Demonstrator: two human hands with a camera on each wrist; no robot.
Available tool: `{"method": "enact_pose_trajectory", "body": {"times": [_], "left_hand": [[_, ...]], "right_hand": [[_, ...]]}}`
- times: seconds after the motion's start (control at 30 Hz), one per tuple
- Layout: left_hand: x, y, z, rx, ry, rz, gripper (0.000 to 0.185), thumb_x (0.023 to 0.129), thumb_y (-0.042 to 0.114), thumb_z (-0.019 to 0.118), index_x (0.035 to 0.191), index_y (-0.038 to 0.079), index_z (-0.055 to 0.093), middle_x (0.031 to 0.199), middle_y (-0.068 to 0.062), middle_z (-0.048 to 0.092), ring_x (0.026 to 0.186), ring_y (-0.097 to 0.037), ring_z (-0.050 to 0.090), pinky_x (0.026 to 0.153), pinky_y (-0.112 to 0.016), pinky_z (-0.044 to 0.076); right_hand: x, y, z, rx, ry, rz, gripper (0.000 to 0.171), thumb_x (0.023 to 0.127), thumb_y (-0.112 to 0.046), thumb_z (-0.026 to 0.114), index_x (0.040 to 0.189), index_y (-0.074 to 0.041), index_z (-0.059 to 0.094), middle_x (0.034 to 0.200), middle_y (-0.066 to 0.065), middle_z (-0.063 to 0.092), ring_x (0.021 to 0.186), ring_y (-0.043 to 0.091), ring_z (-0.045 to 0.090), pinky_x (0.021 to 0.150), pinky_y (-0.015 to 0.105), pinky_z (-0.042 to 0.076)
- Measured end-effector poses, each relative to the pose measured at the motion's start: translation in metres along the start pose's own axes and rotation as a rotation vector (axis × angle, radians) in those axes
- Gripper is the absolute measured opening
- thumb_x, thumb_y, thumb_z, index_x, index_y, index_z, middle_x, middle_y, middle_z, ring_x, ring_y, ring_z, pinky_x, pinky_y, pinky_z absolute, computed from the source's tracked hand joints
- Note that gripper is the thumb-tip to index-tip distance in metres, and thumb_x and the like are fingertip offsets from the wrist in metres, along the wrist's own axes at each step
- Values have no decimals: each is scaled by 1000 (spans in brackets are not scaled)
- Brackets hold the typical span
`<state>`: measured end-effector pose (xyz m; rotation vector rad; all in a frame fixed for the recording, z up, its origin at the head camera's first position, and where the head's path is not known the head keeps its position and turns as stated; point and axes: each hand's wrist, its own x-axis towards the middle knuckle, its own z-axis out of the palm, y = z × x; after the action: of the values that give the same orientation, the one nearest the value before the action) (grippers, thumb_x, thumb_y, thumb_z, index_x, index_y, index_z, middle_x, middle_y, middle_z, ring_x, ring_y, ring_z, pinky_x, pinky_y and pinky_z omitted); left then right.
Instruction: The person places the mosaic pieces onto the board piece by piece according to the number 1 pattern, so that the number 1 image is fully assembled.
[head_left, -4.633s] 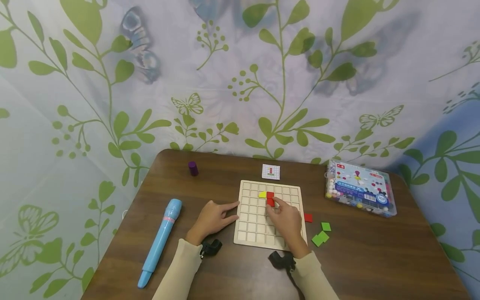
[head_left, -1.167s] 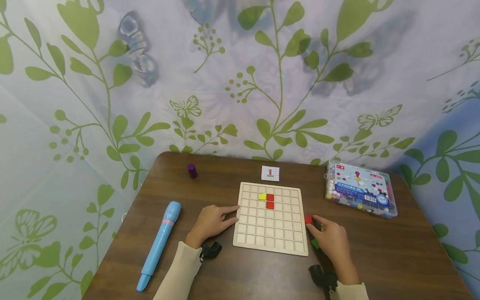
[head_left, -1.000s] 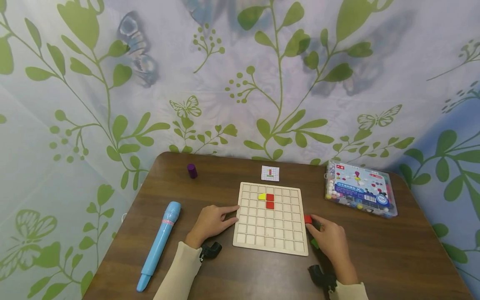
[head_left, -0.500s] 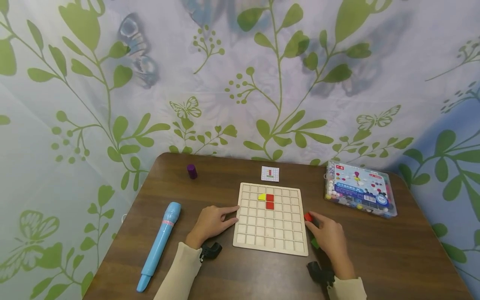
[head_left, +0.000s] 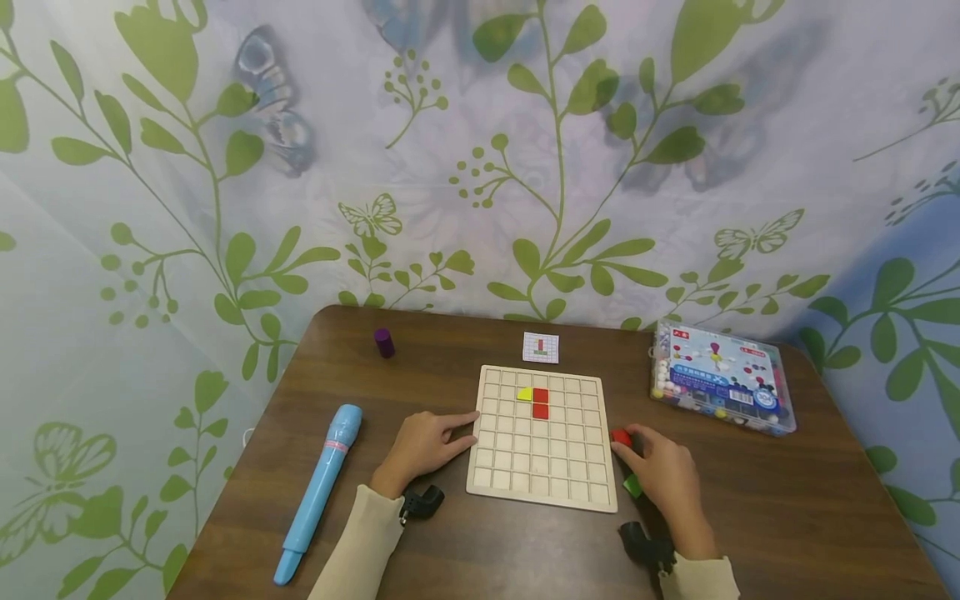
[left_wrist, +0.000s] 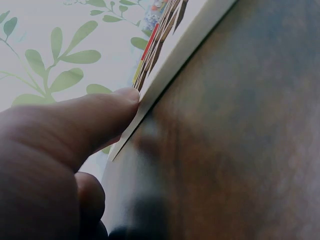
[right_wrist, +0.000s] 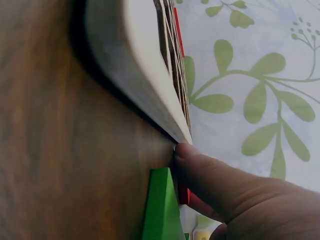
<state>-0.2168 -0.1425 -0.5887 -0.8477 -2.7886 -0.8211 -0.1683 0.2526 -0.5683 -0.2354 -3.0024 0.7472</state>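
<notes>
My left hand (head_left: 422,446) rests its straight index finger and thumb against the left edge of the wooden grid board (head_left: 510,477). In the left wrist view the thumb (left_wrist: 112,107) touches the board's side. Beyond the opposite edge, my right hand (head_left: 666,473) pinches a red square tile (head_left: 620,437) between thumb and index finger. The right wrist view shows this red tile (right_wrist: 184,195) partly hidden behind the thumb. A green tile (head_left: 633,486) lies on the table below that hand. On the grid sit a yellow piece (head_left: 524,394) with one slanted side and two red tiles (head_left: 540,411).
Behind the board lies a small pattern card (head_left: 541,347). A purple cylinder (head_left: 385,342) stands at the back left, and a light blue microphone-shaped object (head_left: 318,493) lies left. A clear plastic box (head_left: 720,377) of small coloured parts is at the back right, near the patterned curtain.
The right hand has left the red tile on the grid and moved right to another red tile, now pinched and turned slightly. The left hand stays at the board's edge.
</notes>
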Motion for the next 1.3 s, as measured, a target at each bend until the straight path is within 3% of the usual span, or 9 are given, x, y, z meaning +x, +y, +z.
{"method": "enact_pose_trajectory", "body": {"times": [0.2,0.5,0.83,1.17,1.3], "left_hand": [[-1,1,0,0,4,6,43,95,44,72,135,29,70,48,21,26,44,1,18,46,-22,22],[0,0,0,3,-12,-4,43,95,46,71,136,30,69,48,19,27,44,1,18,46,-22,22],[-1,1,-1,9,-2,0,42,96,44,71,135,29,70,49,19,27,45,1,18,47,-22,22],[0,3,-3,6,9,7,42,95,43,72,134,28,71,49,21,25,45,1,17,46,-22,20],[1,5,-3,-7,30,19,41,94,40,75,132,25,72,49,21,23,44,1,16,45,-22,20]], "right_hand": [[0,6,2,11,47,-7,54,89,-42,79,124,-2,70,59,-1,41,52,16,36,49,32,27],[-2,9,2,50,208,-18,50,86,-42,83,114,-3,73,56,-2,38,51,15,30,47,31,24],[-5,-1,-6,44,205,-6,51,86,-44,82,114,-2,72,54,-1,37,49,15,30,45,31,23],[-6,-21,-9,103,73,44,54,88,-45,79,120,-2,71,57,1,40,49,17,36,43,31,28],[-6,-28,-7,120,72,47,53,88,-45,80,119,-3,72,56,1,40,50,17,35,43,31,28]]}}
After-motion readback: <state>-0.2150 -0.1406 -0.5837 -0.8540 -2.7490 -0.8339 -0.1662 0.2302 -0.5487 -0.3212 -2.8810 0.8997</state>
